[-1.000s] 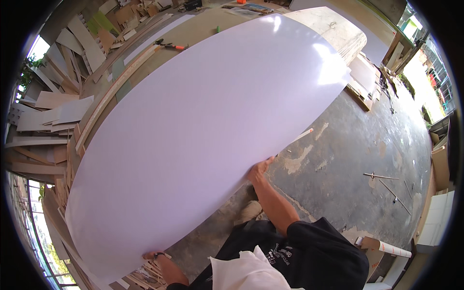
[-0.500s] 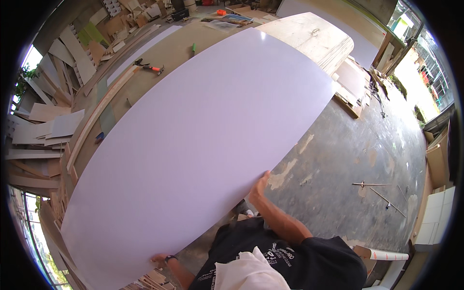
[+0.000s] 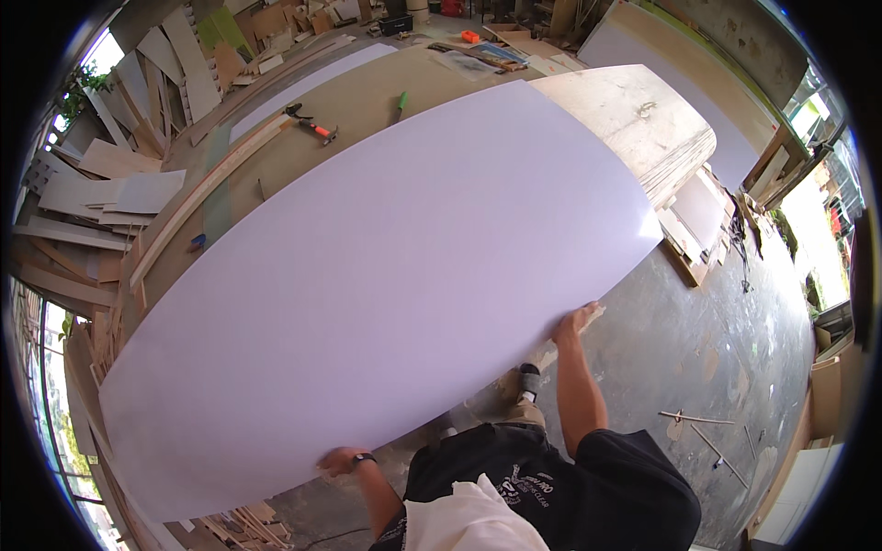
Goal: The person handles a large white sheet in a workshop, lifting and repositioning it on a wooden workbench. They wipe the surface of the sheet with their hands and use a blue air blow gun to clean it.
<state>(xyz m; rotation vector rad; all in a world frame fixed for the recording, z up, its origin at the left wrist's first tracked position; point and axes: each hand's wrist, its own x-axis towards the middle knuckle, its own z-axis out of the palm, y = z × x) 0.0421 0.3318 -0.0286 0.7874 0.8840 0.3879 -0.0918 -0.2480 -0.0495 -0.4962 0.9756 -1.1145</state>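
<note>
A large, smooth white panel (image 3: 386, 275) spans the middle of the view, running from the lower left to the upper right. At its near edge, my left hand (image 3: 342, 460) grips the lower-left part, a dark band on the wrist. Farther right along that same edge, my right hand (image 3: 576, 321) is closed on the panel. Fingers of both hands are partly hidden by the sheet. Under and beyond the panel lies a tan work table (image 3: 354, 101), and the panel's far right end meets a pale wooden board (image 3: 638, 115).
On the table lie an orange-handled hammer (image 3: 320, 132), a green-handled tool (image 3: 401, 103) and a long wooden strip (image 3: 211, 188). Board offcuts (image 3: 119, 195) pile up at left. Thin sticks (image 3: 712, 441) lie on the grey floor (image 3: 634, 386) at right. A large sheet (image 3: 675, 87) leans at the back.
My right hand has shifted right along the near edge, closer to the panel's far right corner. My left hand has moved up and right in view. The whole view has shifted.
</note>
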